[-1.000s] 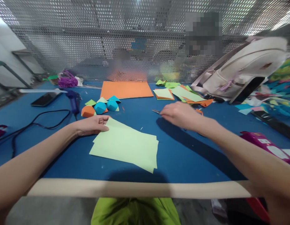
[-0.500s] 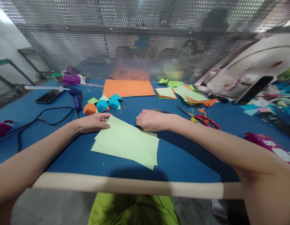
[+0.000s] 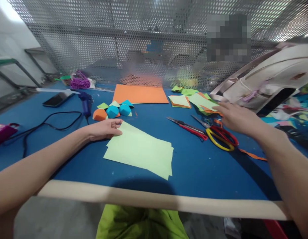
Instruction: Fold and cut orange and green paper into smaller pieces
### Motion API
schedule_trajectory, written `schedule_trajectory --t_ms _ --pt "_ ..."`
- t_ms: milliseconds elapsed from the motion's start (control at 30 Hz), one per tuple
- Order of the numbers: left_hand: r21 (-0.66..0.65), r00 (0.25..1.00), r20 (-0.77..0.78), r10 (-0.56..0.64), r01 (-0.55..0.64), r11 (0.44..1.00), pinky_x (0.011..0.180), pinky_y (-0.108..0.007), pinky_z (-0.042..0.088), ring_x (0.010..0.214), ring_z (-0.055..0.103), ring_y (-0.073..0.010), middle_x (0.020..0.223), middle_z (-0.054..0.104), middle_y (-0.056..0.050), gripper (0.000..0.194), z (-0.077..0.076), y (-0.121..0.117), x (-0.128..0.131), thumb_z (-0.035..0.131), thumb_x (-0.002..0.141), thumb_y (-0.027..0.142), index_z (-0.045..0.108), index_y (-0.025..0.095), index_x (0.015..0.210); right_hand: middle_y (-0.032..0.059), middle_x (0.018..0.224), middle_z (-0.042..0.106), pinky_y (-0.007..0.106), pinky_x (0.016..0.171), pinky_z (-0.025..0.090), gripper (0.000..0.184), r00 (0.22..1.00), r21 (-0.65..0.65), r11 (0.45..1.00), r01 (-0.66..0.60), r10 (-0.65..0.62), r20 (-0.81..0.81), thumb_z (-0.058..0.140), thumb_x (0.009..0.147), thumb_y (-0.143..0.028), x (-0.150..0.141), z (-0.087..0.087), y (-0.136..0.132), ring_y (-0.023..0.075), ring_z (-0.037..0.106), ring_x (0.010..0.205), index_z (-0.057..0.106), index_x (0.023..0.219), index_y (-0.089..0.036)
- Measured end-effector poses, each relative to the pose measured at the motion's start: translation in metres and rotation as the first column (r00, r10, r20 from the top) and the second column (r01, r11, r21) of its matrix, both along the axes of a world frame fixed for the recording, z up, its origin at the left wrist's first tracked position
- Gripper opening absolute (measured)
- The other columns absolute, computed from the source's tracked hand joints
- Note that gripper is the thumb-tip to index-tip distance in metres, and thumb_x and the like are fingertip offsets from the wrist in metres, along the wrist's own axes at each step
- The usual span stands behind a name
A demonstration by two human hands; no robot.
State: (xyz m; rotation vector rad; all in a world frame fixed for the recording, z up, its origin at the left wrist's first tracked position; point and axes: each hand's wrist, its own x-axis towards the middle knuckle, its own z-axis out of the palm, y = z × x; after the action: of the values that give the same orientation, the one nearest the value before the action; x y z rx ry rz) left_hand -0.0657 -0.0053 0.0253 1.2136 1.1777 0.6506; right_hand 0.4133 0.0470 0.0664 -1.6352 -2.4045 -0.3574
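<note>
My left hand (image 3: 105, 129) pinches the top left corner of some light green paper sheets (image 3: 141, 151). The sheets overlap slightly askew and lie flat on the blue table. My right hand (image 3: 234, 116) is at the right, its fingers stretched over the near right edge of a pile of green and orange paper pieces (image 3: 202, 100). Below that hand lie scissors (image 3: 219, 139) with red and yellow handles. Beside them is a utility knife (image 3: 187, 127) with a red grip.
Folded paper shapes (image 3: 112, 111) in orange, blue and green stand left of centre. Behind are an orange sheet (image 3: 141, 94) and a small paper stack (image 3: 180, 101). A glue gun (image 3: 86, 103), a phone (image 3: 56, 99) and purple yarn (image 3: 79, 80) sit left; a pale backpack (image 3: 270, 74) right.
My right hand has moved right, from the sheets to the paper pile, uncovering the utility knife. My left hand still holds the sheets' corner. The view has shifted slightly.
</note>
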Motion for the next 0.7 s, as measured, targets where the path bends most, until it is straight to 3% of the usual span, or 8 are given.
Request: schedule_trajectory --t_ms 67,133,200,267,333,433,567,700 --pt "0.001 0.998 0.036 0.054 -0.055 0.999 0.051 -0.017 0.040 0.054 0.055 -0.0080 0.066 0.054 0.007 0.039 0.001 -0.001 0.005 0.085 0.061 0.020 0.057 0.020 0.089 0.0183 0.113 0.068 0.044 0.081 0.046 0.028 0.996 0.018 0.999 -0.034 0.035 -0.082 0.044 0.081 -0.013 -0.014 -0.001 -0.009 0.0294 0.062 0.097 0.069 0.091 -0.020" --pt "0.035 0.990 0.067 0.122 -0.125 0.992 0.053 -0.018 0.043 0.057 0.057 -0.0086 0.068 0.056 0.006 0.040 0.003 -0.003 0.012 0.085 0.061 0.020 0.056 0.019 0.089 0.0147 0.102 0.071 0.042 0.085 0.048 0.029 0.977 0.001 0.996 -0.088 0.087 -0.197 0.040 0.086 -0.018 -0.039 0.001 -0.018 0.0272 0.064 0.094 0.068 0.089 -0.022" --pt "0.053 0.985 0.086 0.149 -0.154 0.987 0.054 -0.020 0.046 0.059 0.059 -0.0100 0.070 0.059 0.005 0.039 0.003 -0.006 0.018 0.084 0.061 0.021 0.057 0.018 0.089 0.0112 0.103 0.071 0.042 0.087 0.050 0.026 0.898 -0.103 0.975 -0.199 0.139 -0.419 0.045 0.087 -0.028 -0.070 0.001 -0.026 0.0262 0.065 0.096 0.068 0.095 -0.022" --pt "0.056 0.981 0.111 0.158 -0.165 0.985 0.056 -0.021 0.048 0.061 0.061 -0.0112 0.072 0.063 0.003 0.038 0.002 -0.008 0.023 0.084 0.062 0.023 0.057 0.017 0.088 0.0088 0.112 0.070 0.041 0.085 0.052 0.033 0.826 -0.278 0.910 -0.307 0.109 -0.553 0.051 0.085 -0.042 -0.100 -0.002 -0.033 0.0256 0.065 0.098 0.067 0.106 -0.022" --pt "0.038 0.967 0.167 0.195 -0.204 0.978 0.056 -0.021 0.048 0.060 0.062 -0.0114 0.072 0.065 0.002 0.040 0.000 -0.011 0.026 0.085 0.061 0.024 0.057 0.017 0.087 0.0088 0.112 0.072 0.040 0.085 0.052 0.044 0.761 -0.433 0.801 -0.414 0.044 -0.647 0.055 0.081 -0.050 -0.125 -0.009 -0.040 0.0250 0.066 0.097 0.066 0.112 -0.021" --pt "0.004 0.925 0.259 0.277 -0.287 0.958 0.057 -0.021 0.049 0.061 0.062 -0.0111 0.071 0.066 0.004 0.040 0.000 -0.014 0.032 0.085 0.061 0.026 0.057 0.017 0.088 0.0058 0.095 0.074 0.036 0.076 0.052 0.043 0.757 -0.569 0.694 -0.441 -0.053 -0.652 0.061 0.076 -0.052 -0.143 -0.022 -0.049 0.0234 0.067 0.086 0.070 0.103 -0.019" --pt "-0.035 0.896 0.311 0.316 -0.321 0.946 0.062 -0.023 0.050 0.067 0.064 -0.0136 0.074 0.067 0.000 0.026 0.002 -0.018 0.038 0.078 0.072 0.034 0.061 0.016 0.082 -0.0008 0.071 0.069 0.029 0.059 0.046 0.028 0.759 -0.620 0.719 -0.313 -0.204 -0.619 0.062 0.076 -0.049 -0.143 -0.035 -0.058 0.0179 0.061 0.065 0.068 0.074 -0.021" --pt "-0.061 0.906 0.322 0.276 -0.271 0.961 0.070 -0.027 0.053 0.074 0.067 -0.0173 0.083 0.072 -0.004 0.028 0.002 -0.022 0.041 0.079 0.070 0.035 0.064 0.016 0.085 -0.0013 0.067 0.068 0.028 0.054 0.044 0.029 0.661 -0.626 0.731 -0.272 -0.331 -0.673 0.063 0.076 -0.051 -0.139 -0.040 -0.063 0.0173 0.060 0.061 0.067 0.073 -0.022"
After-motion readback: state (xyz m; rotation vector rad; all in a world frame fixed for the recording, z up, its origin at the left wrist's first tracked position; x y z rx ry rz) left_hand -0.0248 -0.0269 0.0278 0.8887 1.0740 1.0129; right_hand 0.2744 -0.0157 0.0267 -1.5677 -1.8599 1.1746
